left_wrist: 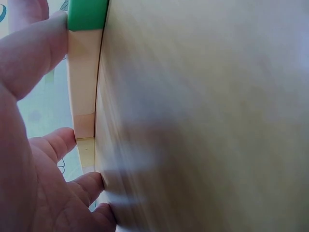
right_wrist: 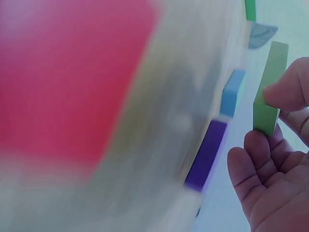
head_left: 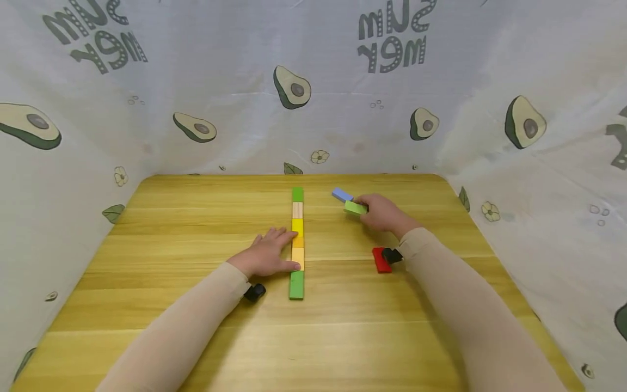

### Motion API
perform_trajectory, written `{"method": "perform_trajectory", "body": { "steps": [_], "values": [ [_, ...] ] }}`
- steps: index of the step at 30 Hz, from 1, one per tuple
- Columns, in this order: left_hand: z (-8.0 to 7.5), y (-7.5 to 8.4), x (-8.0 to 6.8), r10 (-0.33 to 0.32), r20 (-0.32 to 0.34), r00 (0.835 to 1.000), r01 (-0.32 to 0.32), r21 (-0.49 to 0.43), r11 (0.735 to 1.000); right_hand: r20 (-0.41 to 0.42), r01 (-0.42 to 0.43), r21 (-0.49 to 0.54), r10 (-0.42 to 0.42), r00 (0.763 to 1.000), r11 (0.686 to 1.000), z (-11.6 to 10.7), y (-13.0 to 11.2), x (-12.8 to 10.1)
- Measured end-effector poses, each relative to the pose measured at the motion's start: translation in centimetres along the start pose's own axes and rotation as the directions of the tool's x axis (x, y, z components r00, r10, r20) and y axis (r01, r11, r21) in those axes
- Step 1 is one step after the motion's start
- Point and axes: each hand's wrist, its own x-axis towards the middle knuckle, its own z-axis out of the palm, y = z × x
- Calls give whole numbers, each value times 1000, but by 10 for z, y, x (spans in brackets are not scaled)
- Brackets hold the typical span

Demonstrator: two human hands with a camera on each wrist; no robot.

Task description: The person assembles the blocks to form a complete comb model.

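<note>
On the wooden table (head_left: 196,326) a straight row of blocks (head_left: 297,242) runs away from the person: a green block (head_left: 296,285) nearest, then a pale orange one, an orange one, a yellow one, a natural wood one, and a green one at the far end. The left hand (head_left: 266,255) lies flat on the table on the left side of this row, fingers stretched out and relaxed, holding nothing; its fingertips (left_wrist: 55,41) touch the side of the row about the yellow and pale orange blocks, and the left wrist view shows the fingers pressed against the blocks' edge. The right hand (head_left: 384,213) is off to the right of the row, towards the far side of the table, and its grip pinches a light green block (head_left: 355,207) between thumb and fingers, raised clear of the table in the right wrist view. Just beyond that hand a blue block (head_left: 342,194) lies on the table, and the right wrist view shows a purple block (right_wrist: 206,154) next to it. A red block (head_left: 380,259) lies nearer the person, beside the right wrist.
</note>
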Motion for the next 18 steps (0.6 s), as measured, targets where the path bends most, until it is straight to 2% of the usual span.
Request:
{"method": "perform_trajectory", "body": {
  "steps": [4,10,18],
  "values": [
    [0,-1,1,2,-3,1000,-2,11,1000,0,28,10,-28,1000,1000,3,-20,18],
    [0,0,1,-8,1,1000,8,-4,1000,7,20,39,-20,1000,999,8,-44,49],
    [2,-3,2,-24,8,1000,24,15,1000,9,7,-27,-7,1000,1000,13,-60,84]
  ]
}}
